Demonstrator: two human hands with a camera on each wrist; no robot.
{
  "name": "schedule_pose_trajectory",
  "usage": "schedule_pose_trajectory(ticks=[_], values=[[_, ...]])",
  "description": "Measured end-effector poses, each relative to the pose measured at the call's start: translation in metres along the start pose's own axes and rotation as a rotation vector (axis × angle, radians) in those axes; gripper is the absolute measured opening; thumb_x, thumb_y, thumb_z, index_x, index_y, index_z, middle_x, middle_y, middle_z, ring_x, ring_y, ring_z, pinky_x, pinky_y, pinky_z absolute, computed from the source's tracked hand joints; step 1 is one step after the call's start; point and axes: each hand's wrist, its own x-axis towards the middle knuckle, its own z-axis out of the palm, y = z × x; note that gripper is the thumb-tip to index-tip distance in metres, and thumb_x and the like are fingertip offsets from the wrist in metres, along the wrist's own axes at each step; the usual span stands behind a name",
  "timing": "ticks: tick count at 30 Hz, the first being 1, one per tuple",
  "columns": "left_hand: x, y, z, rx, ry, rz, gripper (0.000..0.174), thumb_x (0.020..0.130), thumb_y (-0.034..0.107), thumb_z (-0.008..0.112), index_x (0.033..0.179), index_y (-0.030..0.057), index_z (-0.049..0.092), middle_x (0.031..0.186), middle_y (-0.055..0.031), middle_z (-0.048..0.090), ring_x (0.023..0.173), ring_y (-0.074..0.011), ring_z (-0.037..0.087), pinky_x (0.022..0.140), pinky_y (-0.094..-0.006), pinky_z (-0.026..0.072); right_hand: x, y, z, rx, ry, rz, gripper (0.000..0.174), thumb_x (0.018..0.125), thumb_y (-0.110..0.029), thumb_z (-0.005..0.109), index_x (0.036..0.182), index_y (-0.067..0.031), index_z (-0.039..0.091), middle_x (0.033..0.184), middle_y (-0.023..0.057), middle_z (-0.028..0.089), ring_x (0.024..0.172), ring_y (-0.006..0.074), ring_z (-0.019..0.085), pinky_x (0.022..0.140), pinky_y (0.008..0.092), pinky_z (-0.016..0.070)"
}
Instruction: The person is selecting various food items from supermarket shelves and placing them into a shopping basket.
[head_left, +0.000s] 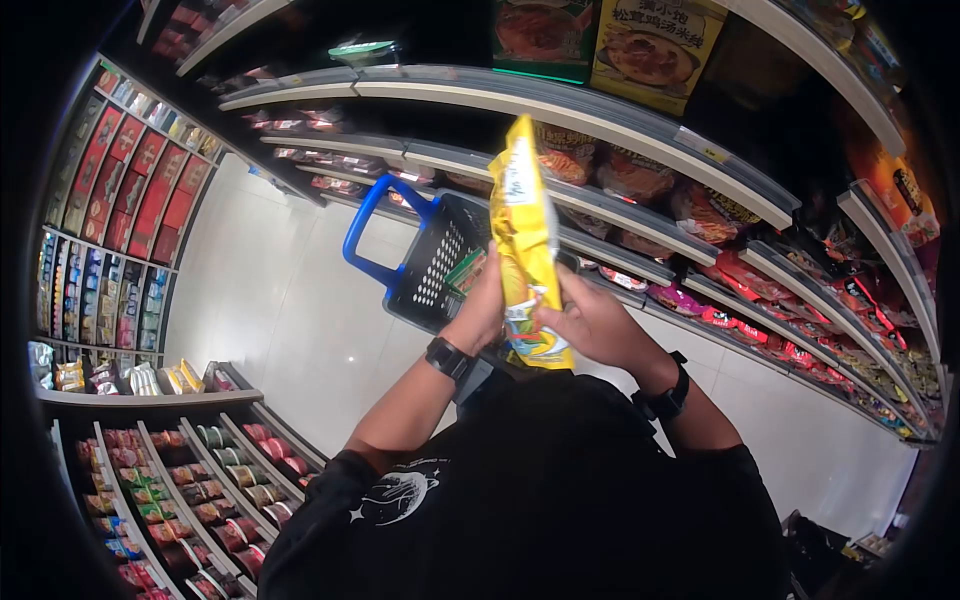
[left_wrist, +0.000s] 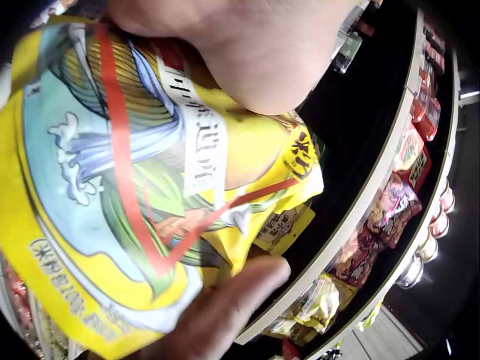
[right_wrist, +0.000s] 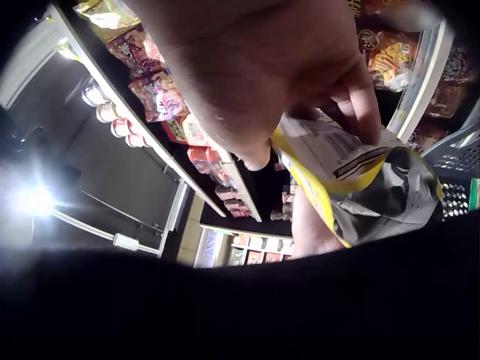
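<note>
A yellow bag of rice noodles [head_left: 525, 240] stands upright and slightly tilted between both hands in the head view. My left hand [head_left: 484, 305] grips its left side, while my right hand [head_left: 600, 322] holds the right side, thumb across the lower front. Up close in the left wrist view, the bag [left_wrist: 150, 172] shows a printed waterfall drawing and a red ribbon line. From the right wrist, the bag's crinkled grey end [right_wrist: 390, 196] and white panel are visible under my right hand [right_wrist: 292, 75]. Part of the other hand [right_wrist: 311, 232] appears beyond the bag.
Below the hands is a dark shopping basket [head_left: 425, 265] with a blue handle [head_left: 352, 245] and a green package [head_left: 466, 272] inside. Shelves [head_left: 600, 110] of packaged food curve ahead and right; cup racks [head_left: 190, 480] stand lower left. Pale tiled floor [head_left: 250, 290] lies between.
</note>
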Motion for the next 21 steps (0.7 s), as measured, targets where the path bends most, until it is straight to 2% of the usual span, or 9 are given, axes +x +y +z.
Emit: schedule_pose_trajectory(ticks=[1, 3, 5, 6, 8, 9, 11, 16, 21], values=[[0.0, 0.004, -0.006, -0.055, -0.035, -0.035, 0.053, 0.104, 0.048, 0.028, 0.125, 0.0044, 0.049, 0.111, -0.0132, 0.062, 0.098, -0.021, 0.063, 0.085, -0.0365, 0.0537, -0.002, 0.003, 0.006, -0.021, 0.056, -0.107, 0.053, 0.096, -0.03, 0.058, 0.139, -0.0031, 0.044, 0.128, 0.0204, 0.051, 0.109, 0.0285, 0.059, 0.086, 0.0353, 0.05], [-0.006, 0.012, -0.011, -0.247, -0.192, -0.149, 0.053, 0.101, 0.05, 0.036, 0.125, 0.0056, 0.051, 0.111, -0.011, 0.063, 0.099, -0.0219, 0.064, 0.082, -0.0373, 0.0555, 0.0, -0.006, -0.002, 0.141, -0.089, -0.185, 0.049, 0.096, -0.03, 0.058, 0.136, -0.0039, 0.049, 0.128, 0.015, 0.047, 0.114, 0.024, 0.054, 0.091, 0.0336, 0.0472], [-0.014, 0.012, -0.012, -0.411, -0.488, -0.154, 0.053, 0.1, 0.048, 0.04, 0.13, 0.0053, 0.049, 0.114, -0.0138, 0.061, 0.102, -0.024, 0.063, 0.085, -0.0385, 0.0547, 0.003, -0.005, 0.001, 0.076, -0.017, -0.217, 0.051, 0.087, -0.022, 0.07, 0.132, -0.0046, 0.053, 0.125, 0.0124, 0.047, 0.116, 0.0241, 0.051, 0.095, 0.0342, 0.0441], [-0.027, 0.022, 0.002, -0.404, -0.203, -0.221, 0.054, 0.1, 0.047, 0.041, 0.135, 0.0057, 0.046, 0.12, -0.0161, 0.058, 0.107, -0.0262, 0.061, 0.088, -0.0387, 0.0532, 0.007, 0.0, 0.003, -0.036, 0.15, -0.233, 0.056, 0.084, -0.022, 0.073, 0.132, -0.0042, 0.052, 0.126, 0.0132, 0.047, 0.116, 0.0246, 0.051, 0.096, 0.035, 0.0438], [-0.028, 0.023, 0.01, -0.43, -0.313, -0.202, 0.058, 0.1, 0.047, 0.041, 0.138, 0.0045, 0.043, 0.128, -0.0158, 0.055, 0.115, -0.028, 0.058, 0.091, -0.0382, 0.0518, 0.011, 0.009, 0.003, -0.076, 0.394, -0.22, 0.074, 0.077, -0.024, 0.08, 0.137, -0.0032, 0.043, 0.131, 0.0161, 0.045, 0.12, 0.0264, 0.048, 0.1, 0.0377, 0.0419], [-0.024, 0.024, 0.014, -0.471, -0.368, -0.229, 0.059, 0.1, 0.048, 0.041, 0.139, 0.0041, 0.042, 0.13, -0.0154, 0.054, 0.117, -0.028, 0.057, 0.093, -0.0381, 0.051, 0.011, 0.01, 0.002, 0.154, 0.328, 0.019, 0.085, 0.079, -0.023, 0.08, 0.144, -0.0032, 0.029, 0.134, 0.016, 0.041, 0.124, 0.0259, 0.044, 0.101, 0.038, 0.0415], [-0.027, 0.024, 0.022, -0.513, -0.394, -0.234, 0.064, 0.099, 0.052, 0.039, 0.141, 0.0038, 0.04, 0.133, -0.0149, 0.053, 0.12, -0.028, 0.055, 0.096, -0.0388, 0.0495, 0.018, 0.036, 0.008, 0.785, 0.059, 0.125, 0.091, 0.082, -0.021, 0.078, 0.148, -0.0033, 0.018, 0.138, 0.0146, 0.037, 0.127, 0.0242, 0.039, 0.101, 0.0365, 0.042], [-0.026, 0.026, 0.022, -0.426, -0.41, -0.232, 0.07, 0.098, 0.057, 0.035, 0.143, 0.0038, 0.038, 0.136, -0.0142, 0.051, 0.123, -0.0277, 0.053, 0.098, -0.0396, 0.0476, 0.014, 0.041, 0.013, 1.109, -0.043, 0.18, 0.079, 0.087, -0.013, 0.071, 0.145, 0.0005, 0.019, 0.133, 0.0147, 0.046, 0.121, 0.0204, 0.05, 0.099, 0.0348, 0.0454], [-0.035, 0.025, -0.001, 0.115, -0.233, -0.05, 0.074, 0.098, 0.061, 0.031, 0.144, 0.0041, 0.037, 0.138, -0.0137, 0.05, 0.125, -0.0274, 0.051, 0.1, -0.0402, 0.0463, 0.009, 0.059, 0.011, 1.175, -0.082, 0.203, 0.064, 0.088, -0.008, 0.068, 0.138, 0.0051, 0.031, 0.126, 0.0161, 0.055, 0.113, 0.0199, 0.059, 0.098, 0.0339, 0.0478]])
